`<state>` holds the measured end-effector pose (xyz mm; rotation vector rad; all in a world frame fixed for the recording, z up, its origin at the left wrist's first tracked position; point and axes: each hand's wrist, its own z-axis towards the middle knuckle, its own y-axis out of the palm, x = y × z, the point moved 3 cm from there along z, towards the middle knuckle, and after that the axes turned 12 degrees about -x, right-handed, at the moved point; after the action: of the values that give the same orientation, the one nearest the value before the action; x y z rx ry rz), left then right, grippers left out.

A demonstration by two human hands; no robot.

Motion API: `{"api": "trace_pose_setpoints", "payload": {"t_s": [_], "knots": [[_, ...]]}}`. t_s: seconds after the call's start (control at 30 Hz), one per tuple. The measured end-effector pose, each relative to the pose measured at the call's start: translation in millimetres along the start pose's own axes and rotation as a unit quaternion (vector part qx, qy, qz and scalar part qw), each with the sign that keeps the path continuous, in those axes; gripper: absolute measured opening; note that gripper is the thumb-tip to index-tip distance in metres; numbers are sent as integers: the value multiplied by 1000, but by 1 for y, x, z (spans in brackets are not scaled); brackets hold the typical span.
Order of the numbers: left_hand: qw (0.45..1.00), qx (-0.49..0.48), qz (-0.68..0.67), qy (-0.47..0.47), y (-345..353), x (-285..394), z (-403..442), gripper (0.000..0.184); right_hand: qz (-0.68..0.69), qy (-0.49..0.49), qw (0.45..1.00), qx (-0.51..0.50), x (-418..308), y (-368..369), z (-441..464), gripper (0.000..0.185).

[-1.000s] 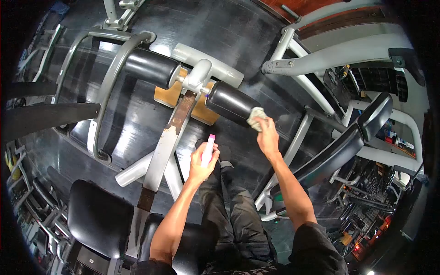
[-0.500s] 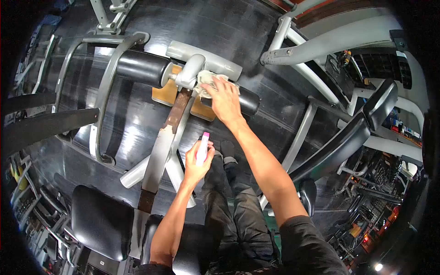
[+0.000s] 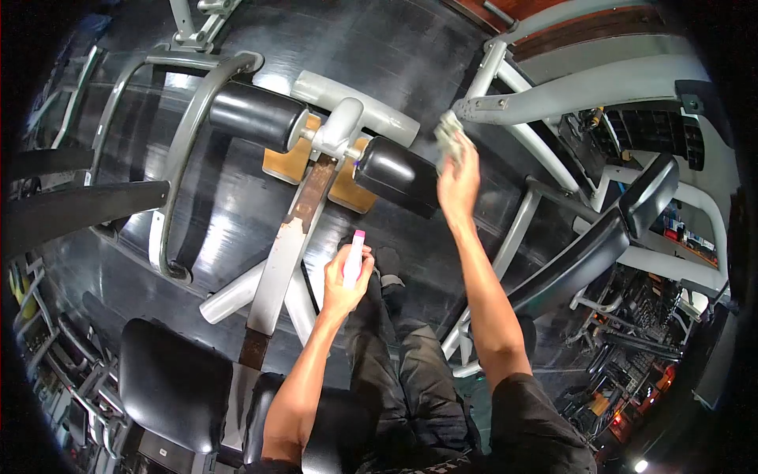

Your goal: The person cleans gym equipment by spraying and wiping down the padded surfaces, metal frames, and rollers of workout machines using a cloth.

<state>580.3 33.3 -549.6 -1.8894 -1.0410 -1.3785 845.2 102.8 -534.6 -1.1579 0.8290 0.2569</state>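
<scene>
Beside the right roller (image 3: 395, 172), our right hand (image 3: 459, 186) clutches a cloth (image 3: 448, 141); nearer us, our left hand (image 3: 343, 288) grips a bottle (image 3: 353, 265). How much wiping remains, we can't tell.

I see white glare on the dark floor (image 3: 217, 229) and on the black roller (image 3: 399, 172). The cloth (image 3: 451, 141) in my right fingers (image 3: 464, 160) looks slightly blurred; the picture's edges bend and fall into black.

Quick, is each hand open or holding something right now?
Left hand: closed around a pink-topped white object.
Right hand: closed, holding a pale cloth.
</scene>
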Motion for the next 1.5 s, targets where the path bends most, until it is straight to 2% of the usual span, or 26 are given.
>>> {"api": "trace_pose_setpoints", "payload": {"t_s": [0.07, 0.13, 0.2, 0.23, 0.33, 0.47, 0.53, 0.6, 0.63, 0.67, 0.73, 0.77, 0.8, 0.87, 0.93, 0.97, 1.07, 1.13, 1.2, 1.27, 1.33, 1.37, 1.4, 1.43, 1.5], "knots": [[1000, 0, 2, 8, 2, -2, 0, 13, 3, -75, 996, -57, -26, 37, 18, 42], [1000, -5, -1, 1, 2, -3, -1, 13, -80, -68, 959, -264, -19, 97, 14, 42], [1000, -11, -2, -6, 0, -3, 1, 14, -194, -157, 955, -159, -38, 109, 4, 40], [1000, -10, 8, 0, -1, -2, 2, 13, -166, -119, 961, -186, -36, 106, 2, 43], [1000, -11, 16, -4, -2, 2, 1, 13, -153, -104, 967, -174, -17, 71, -16, 45], [1000, 1, 4, 0, -2, 1, 1, 13, -237, -18, 957, -169, 41, 8, -57, 48], [1000, 4, -8, -7, -2, 4, 1, 13, -178, 112, 961, -182, 55, -17, -57, 38], [998, -1, -24, -55, -2, 8, 1, 12, -110, 308, 930, -165, 93, -25, -42, 27], [998, 0, -25, -53, -1, 6, 0, 12, -91, 327, 926, -162, 98, -28, -34, 32], [999, 2, -24, -45, 0, 4, 0, 12, -91, 325, 927, -162, 99, -23, -27, 32], [999, 6, -19, -38, -3, 3, 1, 13, 56, 251, 961, -105, 104, 1, -21, 32], [999, 7, -26, -40, -3, 3, 1, 12, 58, 259, 959, -99, 108, 22, -25, 29], [999, 5, -35, -42, -2, 3, 0, 12, -35, 220, 971, -84, 97, 30, -29, 27], [998, 6, -30, -45, -1, 3, 1, 12, -81, 209, 975, -4, 74, 36, -42, 28], [998, 8, -26, -48, -1, 2, 0, 12, -135, 126, 983, 17, 49, 31, -66, 38], [998, 6, -24, -53, 0, 0, 0, 12, -156, 123, 980, 1, 47, 32, -84, 47], [998, 1, -21, -62, 1, 1, 0, 12, -156, 74, 982, -71, 34, 23, -114, 46], [998, 3, -17, -67, -2, 3, 1, 12, -132, 83, 985, -71, 31, 15, -105, 45], [998, 3, -7, -54, -2, 5, 1, 12, 13, 105, 994, 40, 19, 11, -87, 43], [998, 4, -11, -57, -2, 5, 1, 12, -8, 11, 999, 51, -7, 18, -67, 46], [998, 1, -13, -59, -1, 1, 0, 12, -50, -68, 995, -49, -31, 45, -48, 52], [999, 2, 11, -31, -1, -3, 0, 12, -80, -88, 981, -155, -39, 65, -36, 51], [999, 3, 34, -1, -1, -4, 1, 12, -160, -140, 954, -213, -39, 89, -32, 49], [999, -13, 38, -35, -2, -5, 0, 11, -210, -142, 949, -189, -47, 102, -31, 46], [999, -15, 39, -20, -2, -5, 2, 11, -202, -106, 952, -204, -49, 110, -28, 44]]}}
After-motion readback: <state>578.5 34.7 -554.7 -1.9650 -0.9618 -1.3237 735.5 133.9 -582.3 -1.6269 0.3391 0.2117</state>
